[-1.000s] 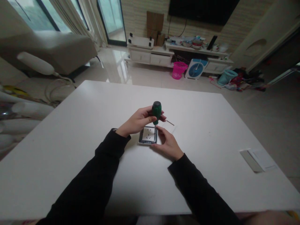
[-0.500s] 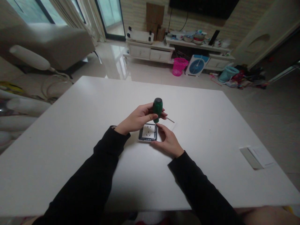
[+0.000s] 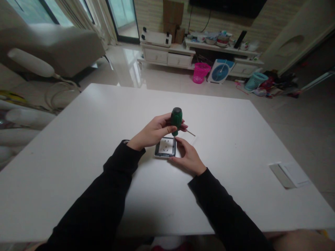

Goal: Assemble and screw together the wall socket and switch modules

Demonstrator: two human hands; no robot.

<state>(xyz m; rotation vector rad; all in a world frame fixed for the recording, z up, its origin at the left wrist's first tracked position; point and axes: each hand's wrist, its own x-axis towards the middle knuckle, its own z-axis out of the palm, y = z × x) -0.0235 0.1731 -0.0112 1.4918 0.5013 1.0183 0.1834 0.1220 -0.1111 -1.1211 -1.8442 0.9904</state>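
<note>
My left hand (image 3: pixel 153 133) is closed around a screwdriver (image 3: pixel 176 118) with a green handle and dark top. The screwdriver stands nearly upright over the upper right corner of a wall socket (image 3: pixel 165 146), and its tip is hard to make out. The socket lies face up, a white middle with slots inside a dark frame. Thumb and fingers of my right hand (image 3: pixel 190 160) grip the socket's right side. A thin metal rod (image 3: pixel 191 133) sticks out past my left fingertips; its other end is hidden. Beside it lies a pale flat piece (image 3: pixel 195 140), faint against the tabletop.
The white table (image 3: pixel 78 157) spans the space before me. Near its right edge lie a grey flat piece (image 3: pixel 282 177) and a white one (image 3: pixel 294 173). Beyond stand a pink basket (image 3: pixel 201 72), a blue fan (image 3: pixel 220 71) and a low white cabinet (image 3: pixel 157 56).
Both hands keep their grips on the screwdriver and the socket, which stays in place. The view has shifted very slightly; the screwdriver shows hardly any movement.
</note>
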